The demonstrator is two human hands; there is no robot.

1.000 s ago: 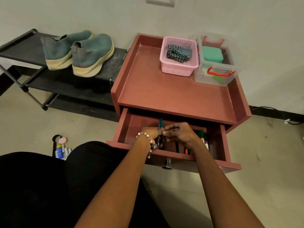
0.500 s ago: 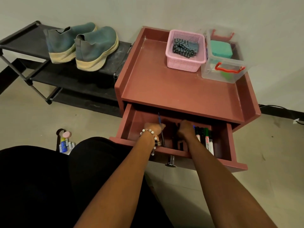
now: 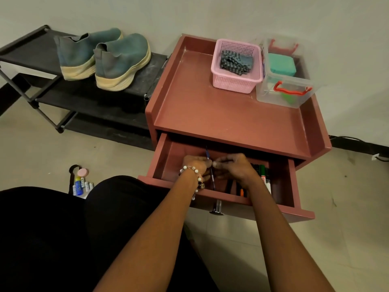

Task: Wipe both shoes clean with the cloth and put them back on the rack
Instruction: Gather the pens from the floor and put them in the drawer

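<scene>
Shoes (image 3: pixel 105 57): I see both at 10 o'clock on the black rack (image 3: pixel 27 49), not wiped.
Left hand (image 3: pixel 196 165): curled, pinching a blue pen (image 3: pixel 210 169) in the drawer (image 3: pixel 290 186).
Right hand (image 3: pixel 237 169): curled; what it holds, I cannot tell.
Cloth (image 3: pixel 235 62): at 1 o'clock, in the pink basket (image 3: pixel 233 83).
Risk: I think reaching over could knock the drawer, since it sticks out.

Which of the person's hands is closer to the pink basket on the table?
Right. The right hand lies in the drawer almost straight below the pink basket; the left hand lies beside it, further left.
</scene>
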